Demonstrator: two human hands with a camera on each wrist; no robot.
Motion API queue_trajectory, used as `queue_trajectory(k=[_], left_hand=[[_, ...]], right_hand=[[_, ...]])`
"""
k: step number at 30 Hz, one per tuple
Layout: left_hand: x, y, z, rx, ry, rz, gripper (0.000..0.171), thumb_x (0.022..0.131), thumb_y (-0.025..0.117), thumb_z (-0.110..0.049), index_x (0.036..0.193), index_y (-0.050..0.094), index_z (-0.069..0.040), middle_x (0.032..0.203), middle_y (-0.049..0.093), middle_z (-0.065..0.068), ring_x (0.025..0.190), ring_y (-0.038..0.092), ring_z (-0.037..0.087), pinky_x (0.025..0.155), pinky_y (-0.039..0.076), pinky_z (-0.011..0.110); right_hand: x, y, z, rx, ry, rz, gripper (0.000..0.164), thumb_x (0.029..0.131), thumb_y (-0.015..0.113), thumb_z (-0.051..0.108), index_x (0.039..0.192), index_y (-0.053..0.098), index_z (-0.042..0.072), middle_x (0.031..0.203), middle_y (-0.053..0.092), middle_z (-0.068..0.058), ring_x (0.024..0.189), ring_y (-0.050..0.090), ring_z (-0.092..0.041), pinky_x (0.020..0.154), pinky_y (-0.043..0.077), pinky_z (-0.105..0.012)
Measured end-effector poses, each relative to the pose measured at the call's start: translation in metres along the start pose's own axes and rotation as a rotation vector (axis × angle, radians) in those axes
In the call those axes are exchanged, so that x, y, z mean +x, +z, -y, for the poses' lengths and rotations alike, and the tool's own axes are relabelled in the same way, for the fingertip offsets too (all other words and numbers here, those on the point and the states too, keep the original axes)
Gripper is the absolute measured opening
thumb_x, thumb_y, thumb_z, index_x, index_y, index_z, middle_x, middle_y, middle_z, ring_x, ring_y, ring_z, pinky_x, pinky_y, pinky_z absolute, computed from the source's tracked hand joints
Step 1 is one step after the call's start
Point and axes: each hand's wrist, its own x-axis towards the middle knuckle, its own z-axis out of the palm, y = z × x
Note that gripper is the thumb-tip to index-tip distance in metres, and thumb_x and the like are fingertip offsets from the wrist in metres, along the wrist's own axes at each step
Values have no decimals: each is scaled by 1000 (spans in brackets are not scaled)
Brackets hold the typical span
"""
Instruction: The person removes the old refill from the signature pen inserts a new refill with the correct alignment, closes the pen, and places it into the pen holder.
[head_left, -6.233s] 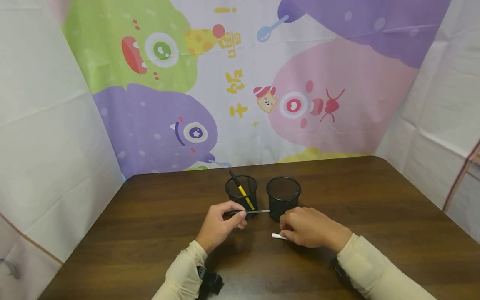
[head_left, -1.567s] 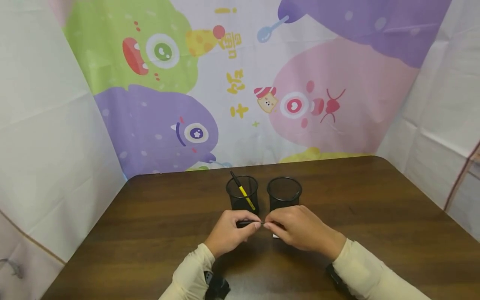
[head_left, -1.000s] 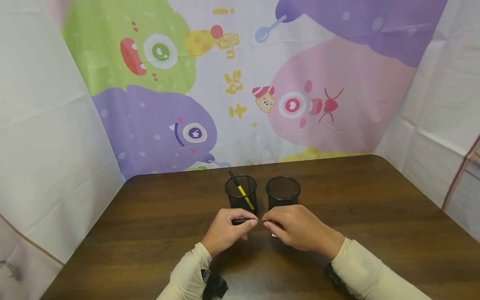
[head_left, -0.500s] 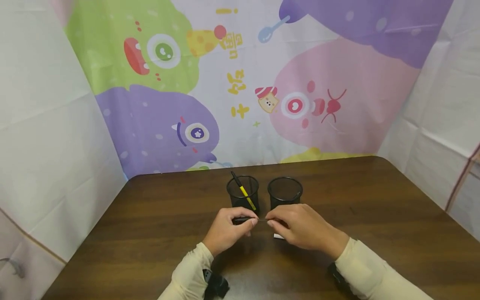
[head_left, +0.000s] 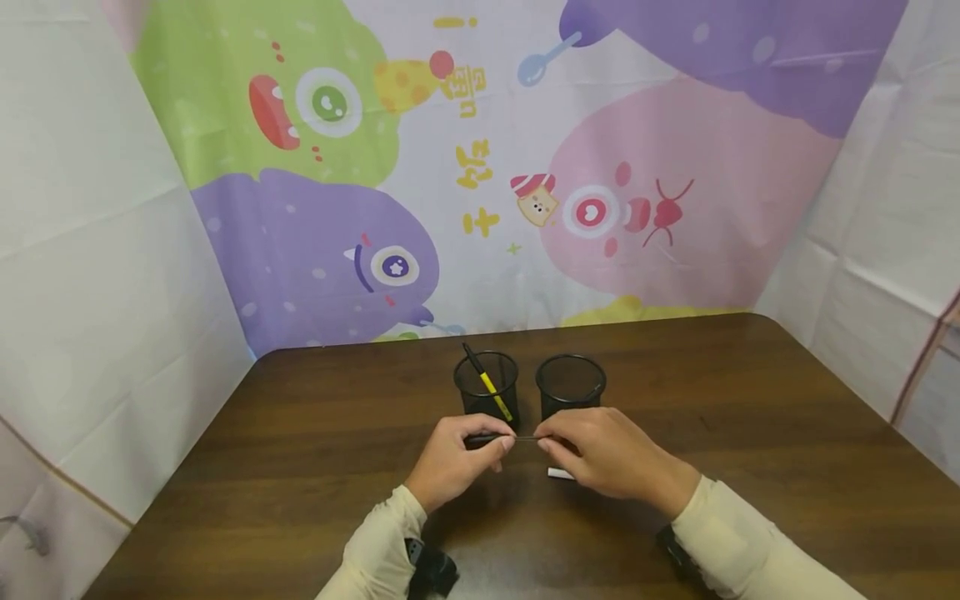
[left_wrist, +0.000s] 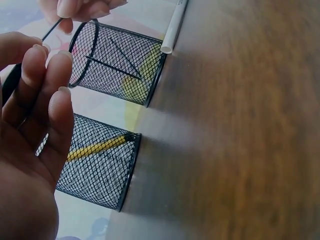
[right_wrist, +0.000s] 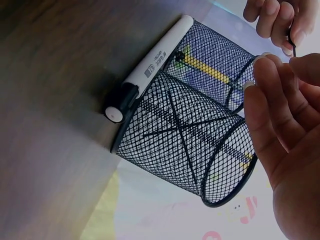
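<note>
My left hand (head_left: 453,467) pinches the black section of a pen (head_left: 482,439) between thumb and fingers. A thin pen refill (head_left: 526,438) runs sideways from it to my right hand (head_left: 618,457), whose thumb and fingertips pinch the other end. Both hands are raised above the table, in front of two mesh cups. Below my right hand lies a white pen barrel (head_left: 559,473); its near end looks hollow in the left wrist view (left_wrist: 167,49). The right wrist view shows the barrel's black end (right_wrist: 122,101). My fingers hide part of the black section.
The left black mesh cup (head_left: 468,392) holds a leaning yellow and black pen (head_left: 489,382). Beside it stands the right mesh cup (head_left: 571,401), with thin dark lines visible through its mesh. A brown wooden table (head_left: 285,475) lies beneath, with a cartoon-printed cloth (head_left: 495,283) behind.
My right hand has left its place over the white barrel and taken the refill's end. The hands met, then drew slightly apart, so more of the refill and the barrel's end shows.
</note>
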Motion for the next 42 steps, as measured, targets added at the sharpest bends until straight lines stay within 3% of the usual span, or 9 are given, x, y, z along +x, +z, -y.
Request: queue_trajectory(k=[5,15,19,23,29,42], left_hand=[[1,0,1,-13,-9,2,6,93,70,-3,97,75,-5,83,70,14,63,67,20,64,54,26],[-1,-3,4,-22,5,-17,6,92,69,-1,95,74,-3,74,68,1,63,66,23,61,54,27],[1,-3,18,-13,-7,-23,6,93,69,-2,96,74,-3,72,67,1,62,66,27,61,54,27],[3,-3,32,-23,-18,-22,7,94,70,-6,98,75,-5,73,68,8,63,67,24,61,55,28],[4,-4,36,-47,-9,-36,10,94,72,-14,99,75,-6,84,69,21,63,68,20,64,56,30],[5,-7,37,-41,-2,-44,20,95,72,-15,102,72,3,83,68,25,63,67,20,63,57,30]], right_hand=[[-1,0,-2,-2,-7,-23,7,97,68,15,100,73,16,92,69,11,69,55,5,60,50,-18],[0,-1,-2,-16,1,-36,5,96,68,16,95,72,19,87,66,14,67,53,5,59,49,-19],[0,0,-2,-14,15,-34,6,96,68,16,94,72,19,85,65,14,65,52,5,58,48,-18],[0,0,-3,-28,15,-56,5,95,69,17,92,73,18,83,65,14,63,51,6,55,46,-17],[-1,0,-4,-48,12,-82,6,96,69,18,90,72,18,79,64,15,60,48,6,53,44,-17],[-2,0,-6,-56,15,-77,7,94,66,14,92,72,16,82,65,12,61,50,4,55,48,-19]])
